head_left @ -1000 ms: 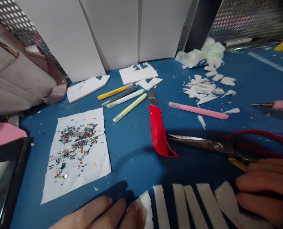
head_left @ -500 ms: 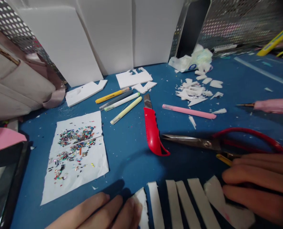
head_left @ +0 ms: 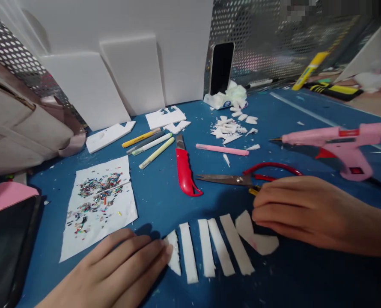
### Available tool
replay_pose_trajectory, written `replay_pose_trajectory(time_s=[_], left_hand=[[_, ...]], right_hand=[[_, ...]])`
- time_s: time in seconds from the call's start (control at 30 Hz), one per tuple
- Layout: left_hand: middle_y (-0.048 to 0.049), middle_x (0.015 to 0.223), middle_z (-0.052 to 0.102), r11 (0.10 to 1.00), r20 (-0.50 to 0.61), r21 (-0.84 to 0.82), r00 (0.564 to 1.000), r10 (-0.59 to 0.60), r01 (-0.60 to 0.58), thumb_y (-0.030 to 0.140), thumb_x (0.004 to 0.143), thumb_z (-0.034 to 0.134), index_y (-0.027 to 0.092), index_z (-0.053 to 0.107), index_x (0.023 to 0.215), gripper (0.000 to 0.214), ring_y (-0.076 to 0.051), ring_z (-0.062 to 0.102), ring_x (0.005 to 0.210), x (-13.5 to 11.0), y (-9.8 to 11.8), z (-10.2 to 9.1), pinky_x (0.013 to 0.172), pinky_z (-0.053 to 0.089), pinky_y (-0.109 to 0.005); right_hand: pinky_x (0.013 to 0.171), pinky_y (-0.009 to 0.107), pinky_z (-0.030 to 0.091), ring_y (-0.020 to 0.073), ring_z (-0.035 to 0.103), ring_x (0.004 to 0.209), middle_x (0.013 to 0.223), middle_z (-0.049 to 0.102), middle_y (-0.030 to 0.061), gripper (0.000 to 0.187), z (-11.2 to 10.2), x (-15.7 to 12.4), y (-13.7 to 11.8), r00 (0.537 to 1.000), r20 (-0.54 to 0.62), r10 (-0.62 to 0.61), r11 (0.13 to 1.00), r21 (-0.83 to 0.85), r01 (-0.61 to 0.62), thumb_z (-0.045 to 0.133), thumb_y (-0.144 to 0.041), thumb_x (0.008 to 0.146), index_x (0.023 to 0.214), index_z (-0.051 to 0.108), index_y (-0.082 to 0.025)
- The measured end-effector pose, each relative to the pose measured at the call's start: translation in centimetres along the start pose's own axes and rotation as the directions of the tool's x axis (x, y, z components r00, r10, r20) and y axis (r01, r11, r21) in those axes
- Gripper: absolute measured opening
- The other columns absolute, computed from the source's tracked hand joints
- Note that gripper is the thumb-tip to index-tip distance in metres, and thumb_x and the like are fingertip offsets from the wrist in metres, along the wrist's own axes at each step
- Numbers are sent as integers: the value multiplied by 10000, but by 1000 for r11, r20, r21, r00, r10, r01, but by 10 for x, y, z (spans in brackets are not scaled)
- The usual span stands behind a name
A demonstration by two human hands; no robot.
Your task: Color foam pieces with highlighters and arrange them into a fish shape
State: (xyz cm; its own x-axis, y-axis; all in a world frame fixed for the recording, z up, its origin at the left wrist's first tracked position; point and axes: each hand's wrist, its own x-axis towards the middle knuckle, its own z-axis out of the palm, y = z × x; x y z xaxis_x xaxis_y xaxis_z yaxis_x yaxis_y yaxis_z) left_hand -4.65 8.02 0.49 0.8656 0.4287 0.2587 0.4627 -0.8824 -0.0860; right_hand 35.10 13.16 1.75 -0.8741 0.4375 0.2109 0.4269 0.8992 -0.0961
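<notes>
My left hand (head_left: 123,261) lies low on the blue table, fingers together, its fingertips and thumb closed on a white foam piece (head_left: 175,256) with a ragged edge. Beside that piece, white foam strips (head_left: 188,252) lie in a spread row. At the row's right end is a bent, V-shaped foam piece (head_left: 256,235). My right hand (head_left: 306,211) rests against that end, fingers curled together and thumb hidden; what it holds, if anything, is out of sight. Just beyond its knuckles lie red-handled scissors (head_left: 229,179) and a small yellow tip (head_left: 254,191).
A red craft knife (head_left: 184,171) with bare blade lies mid-table. Paper with shiny beads (head_left: 126,205) and a phone (head_left: 10,248) are at left. Markers (head_left: 156,152), foam scraps (head_left: 229,128) and foam boards (head_left: 81,90) are farther back. A pink glue gun (head_left: 334,141) lies at right.
The view has shifted back, bringing the whole glue gun and the strips' near ends into sight. Both hands stay at the two ends of the foam row.
</notes>
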Motion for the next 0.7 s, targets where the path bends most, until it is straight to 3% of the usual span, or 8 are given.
replay_pose_trajectory(time_s=[0.1,0.23,0.4,0.47,0.53,0.6,0.7], left_hand=[[-22,1279,676,1000,-24,-12,999,-25,25,147,1112,237,198,570,1424,460,-177,577,1188,-1,2,4,1190,277,-371],[-39,1321,651,997,-7,-66,1000,-30,30,140,1111,197,178,540,1451,484,-195,537,1222,-1,5,4,1145,278,-381],[-42,1321,647,996,35,-88,999,-18,21,77,1087,201,168,552,1434,501,-190,534,1213,3,3,-3,1144,260,-381],[-52,1322,645,997,33,-78,999,20,-17,96,1088,234,154,554,1432,473,-197,546,1199,4,0,-5,1133,276,-375],[-60,1316,649,996,22,-69,998,54,-52,107,1085,279,138,547,1439,445,-199,562,1180,5,-3,-6,1122,296,-365],[-64,1307,653,995,17,-55,997,82,-81,107,1084,293,126,545,1441,437,-198,570,1169,5,-4,-6,1120,301,-356],[-64,1295,658,997,-2,-53,999,51,-52,106,1094,255,130,573,1413,451,-198,562,1174,6,-1,-5,1123,298,-364]], right_hand=[[786,348,481,193,640,914,1019,696,49,183,-6,7,-2,997,-74,-20,1000,-1,20,448,-146,1063,1101,620,-193],[773,333,500,202,654,893,1017,714,60,180,-13,17,-14,989,-147,2,1000,16,0,500,-153,1000,1104,642,-188],[951,359,493,222,650,1032,1110,722,71,275,-21,33,-41,978,-197,65,998,32,-60,537,-135,921,1174,638,-175],[982,372,486,241,634,1090,1173,709,87,324,-20,40,-51,981,-174,91,995,43,-85,616,-258,923,1229,616,-152],[1000,420,484,286,607,1161,1268,678,123,546,-13,48,-58,987,-118,110,994,31,-107,690,-462,906,1315,575,-118],[998,498,479,343,587,1192,1321,652,171,749,-2,55,-61,994,-52,101,995,17,-100,672,-628,886,1373,535,-75],[956,558,480,379,585,1151,1314,647,187,856,13,62,-61,992,-13,127,991,51,-126,622,-738,862,1395,519,-76]])
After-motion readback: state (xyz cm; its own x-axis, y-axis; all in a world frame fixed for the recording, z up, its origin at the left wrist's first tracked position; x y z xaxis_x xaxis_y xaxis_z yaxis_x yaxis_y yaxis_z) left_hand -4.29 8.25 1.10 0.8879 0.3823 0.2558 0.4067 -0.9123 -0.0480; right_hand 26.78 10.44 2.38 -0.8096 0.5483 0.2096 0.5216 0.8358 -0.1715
